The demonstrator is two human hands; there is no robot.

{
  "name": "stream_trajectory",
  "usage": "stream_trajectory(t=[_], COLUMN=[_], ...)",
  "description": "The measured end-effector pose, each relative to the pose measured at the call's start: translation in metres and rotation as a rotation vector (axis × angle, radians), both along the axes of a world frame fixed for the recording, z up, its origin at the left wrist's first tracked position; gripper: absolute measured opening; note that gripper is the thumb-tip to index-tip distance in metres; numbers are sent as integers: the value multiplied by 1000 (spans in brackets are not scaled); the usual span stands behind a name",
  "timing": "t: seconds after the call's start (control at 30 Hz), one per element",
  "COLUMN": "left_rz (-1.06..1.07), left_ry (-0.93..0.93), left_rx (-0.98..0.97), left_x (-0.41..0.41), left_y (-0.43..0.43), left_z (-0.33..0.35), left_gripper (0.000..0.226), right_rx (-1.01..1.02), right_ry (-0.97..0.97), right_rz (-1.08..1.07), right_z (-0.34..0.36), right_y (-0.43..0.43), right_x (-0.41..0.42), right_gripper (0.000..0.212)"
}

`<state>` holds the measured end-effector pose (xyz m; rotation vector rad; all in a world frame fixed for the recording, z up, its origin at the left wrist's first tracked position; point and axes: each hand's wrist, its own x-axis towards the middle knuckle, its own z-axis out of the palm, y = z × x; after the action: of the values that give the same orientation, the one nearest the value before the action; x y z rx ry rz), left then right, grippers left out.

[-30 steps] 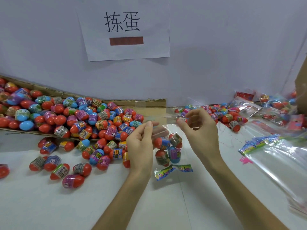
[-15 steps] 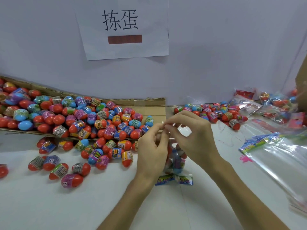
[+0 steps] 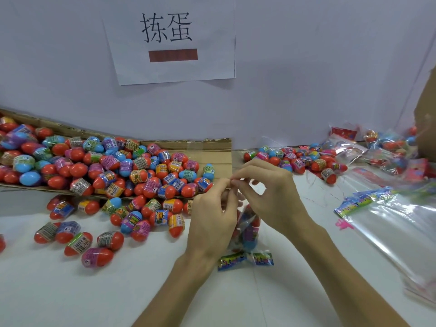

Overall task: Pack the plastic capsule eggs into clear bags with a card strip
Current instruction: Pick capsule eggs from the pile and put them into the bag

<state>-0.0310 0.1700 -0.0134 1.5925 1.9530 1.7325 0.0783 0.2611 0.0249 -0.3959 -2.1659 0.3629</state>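
A clear bag (image 3: 248, 228) holding several capsule eggs hangs between my hands above the white table, with a colourful card strip (image 3: 245, 258) at its bottom end. My left hand (image 3: 212, 218) and my right hand (image 3: 266, 194) meet at the bag's top, fingertips pinching the gathered plastic together. My left hand hides part of the bag. A big heap of loose capsule eggs (image 3: 113, 171), red with coloured halves and printed bands, fills the left side.
The heap spills from a flattened cardboard box (image 3: 212, 147) onto the table. Filled bags and more eggs (image 3: 306, 161) lie at the back right. A stack of empty clear bags with card strips (image 3: 389, 213) lies on the right. A paper sign (image 3: 169, 38) hangs on the wall.
A second ago my hands held the bag's mouth stretched wide apart. They have come together and now pinch the top closed; the bag hangs lower.
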Motion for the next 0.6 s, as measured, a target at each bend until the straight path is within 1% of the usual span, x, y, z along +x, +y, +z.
stream_trajectory(t=[0.1, 0.27, 0.5, 0.6], left_rz=[15, 19, -3, 5], left_ry=[14, 26, 28, 15], left_rx=[18, 22, 13, 9], left_x=[0, 0, 1, 0], left_y=[0, -1, -2, 0], left_z=[1, 1, 4, 3], left_gripper=[17, 19, 19, 19], right_rx=[26, 10, -79, -79], right_ry=[1, 13, -15, -4], right_rz=[-11, -18, -51, -78], right_z=[-2, -6, -10, -9], right_y=[-1, 0, 0, -3], right_x=[-2, -3, -7, -7], right_gripper=[10, 8, 14, 18])
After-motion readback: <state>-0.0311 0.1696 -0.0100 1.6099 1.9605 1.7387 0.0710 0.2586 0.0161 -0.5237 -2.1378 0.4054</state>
